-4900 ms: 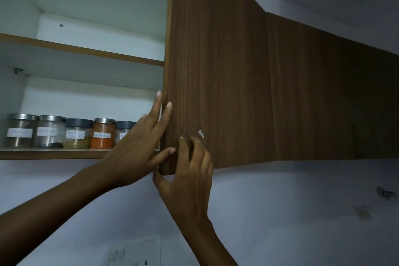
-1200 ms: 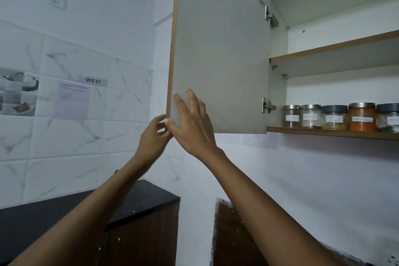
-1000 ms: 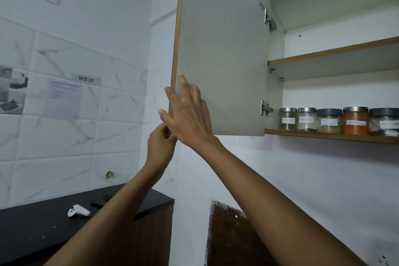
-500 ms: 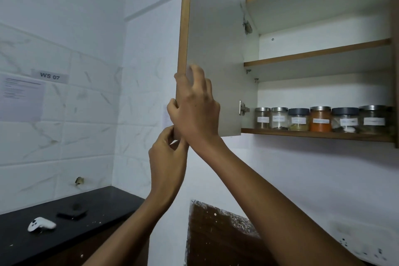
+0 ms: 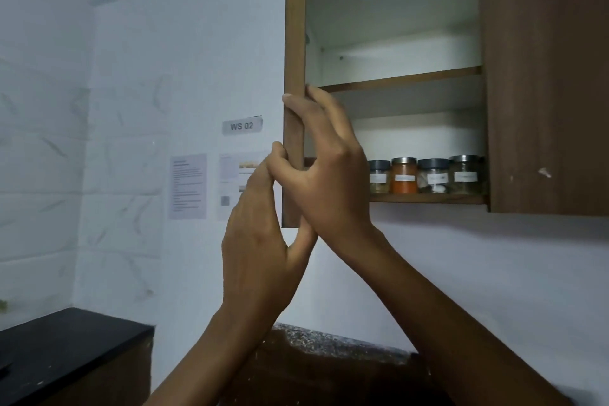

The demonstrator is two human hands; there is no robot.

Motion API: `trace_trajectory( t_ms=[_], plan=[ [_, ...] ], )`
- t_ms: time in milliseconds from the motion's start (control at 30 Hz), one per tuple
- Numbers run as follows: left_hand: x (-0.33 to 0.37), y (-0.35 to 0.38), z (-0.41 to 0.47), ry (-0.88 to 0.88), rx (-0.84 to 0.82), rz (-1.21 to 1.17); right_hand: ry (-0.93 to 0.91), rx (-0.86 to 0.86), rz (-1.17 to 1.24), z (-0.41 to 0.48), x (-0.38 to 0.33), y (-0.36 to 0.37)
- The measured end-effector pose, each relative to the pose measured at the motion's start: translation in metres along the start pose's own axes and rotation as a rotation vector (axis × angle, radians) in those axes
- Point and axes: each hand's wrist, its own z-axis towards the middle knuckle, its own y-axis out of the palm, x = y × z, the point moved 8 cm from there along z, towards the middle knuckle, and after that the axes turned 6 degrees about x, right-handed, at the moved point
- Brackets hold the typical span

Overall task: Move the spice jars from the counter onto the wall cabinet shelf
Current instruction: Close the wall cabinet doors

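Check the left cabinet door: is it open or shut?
Open. The cabinet door stands edge-on to the camera, the spice jars on the shelf exposed beside it; left hand and right hand grip its edge.

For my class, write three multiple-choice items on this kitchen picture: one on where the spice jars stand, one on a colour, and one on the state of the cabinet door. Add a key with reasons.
1. Where do the spice jars stand? A in a sink; B on the lower cabinet shelf; C on a window sill.
2. What colour fills the second visible jar from the left? A orange; B blue; C black.
3. How is the cabinet door? A shut; B removed; C open, held at its edge.
Key: 1 B, the row stands on the lowest board. 2 A, its contents are bright orange. 3 C, the left hand and right hand hold the edge-on door.
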Motion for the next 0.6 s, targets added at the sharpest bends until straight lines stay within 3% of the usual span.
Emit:
trace_trajectory(
  t_ms=[133, 600],
  plan=[
    [0.022, 0.035, -0.005, 0.085, -0.013, -0.067, -0.016, 0.027, -0.017, 0.002, 0.027, -0.03],
    [0.087, 0.202, -0.045, 0.126, -0.122, -0.201, -0.065, 0.068, -0.228, 0.0, 0.159, -0.125]
  ],
)
